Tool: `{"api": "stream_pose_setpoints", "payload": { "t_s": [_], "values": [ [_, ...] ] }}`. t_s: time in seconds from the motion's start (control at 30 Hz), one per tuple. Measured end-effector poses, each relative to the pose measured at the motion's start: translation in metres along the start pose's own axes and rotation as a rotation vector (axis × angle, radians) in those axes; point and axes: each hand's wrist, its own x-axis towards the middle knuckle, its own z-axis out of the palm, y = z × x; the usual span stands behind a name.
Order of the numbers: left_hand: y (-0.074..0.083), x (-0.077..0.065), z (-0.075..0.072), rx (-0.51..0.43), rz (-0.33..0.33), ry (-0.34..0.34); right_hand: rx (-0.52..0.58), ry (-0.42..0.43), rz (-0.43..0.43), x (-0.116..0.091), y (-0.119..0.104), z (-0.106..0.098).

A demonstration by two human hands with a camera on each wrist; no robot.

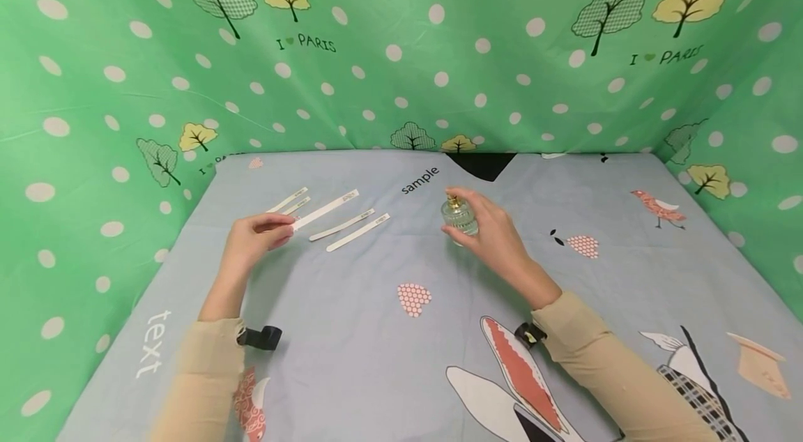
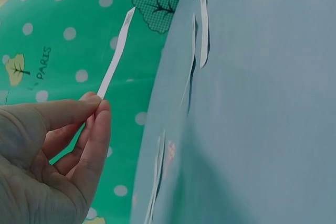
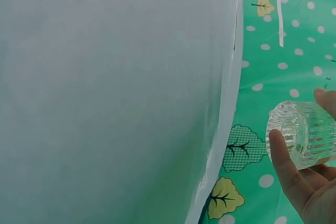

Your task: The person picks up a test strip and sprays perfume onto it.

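Note:
My left hand (image 1: pixel 251 241) pinches one end of a white paper scent strip (image 1: pixel 326 210) between thumb and fingertips. The strip points up and away to the right, with small print at its far end; the left wrist view shows the strip (image 2: pixel 115 56) raised off the cloth. In my right hand (image 1: pixel 495 233) is a clear, ribbed glass perfume bottle (image 1: pixel 459 219) with a gold neck. One finger lies over the bottle's top, and another digit reaches its base. From the right wrist, the thick glass base (image 3: pixel 289 132) shows, held above the cloth.
Two more scent strips (image 1: pixel 359 233) lie right of the held one, and another pair (image 1: pixel 290 201) lies behind my left hand. A grey-blue printed cloth (image 1: pixel 351 330) covers the table. Green dotted fabric (image 1: pixel 376 65) hangs at the back and sides.

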Motion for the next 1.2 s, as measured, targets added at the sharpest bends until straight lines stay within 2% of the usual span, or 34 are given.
{"api": "stream_pose_setpoints", "payload": {
  "t_s": [0.23,0.5,1.03,1.2],
  "values": [
    [-0.008,0.003,-0.012,0.052,-0.026,0.026,-0.008,0.002,-0.005,0.000,0.001,0.000],
    [-0.017,0.010,-0.020,0.058,-0.083,0.057,-0.004,0.011,-0.016,-0.001,0.001,-0.001],
    [-0.033,0.020,-0.029,-0.009,-0.178,0.064,-0.007,0.009,-0.001,-0.001,0.001,-0.001],
    [-0.037,0.020,-0.032,-0.061,-0.195,0.055,-0.002,0.011,0.005,-0.001,0.001,0.000]
  ]
}}
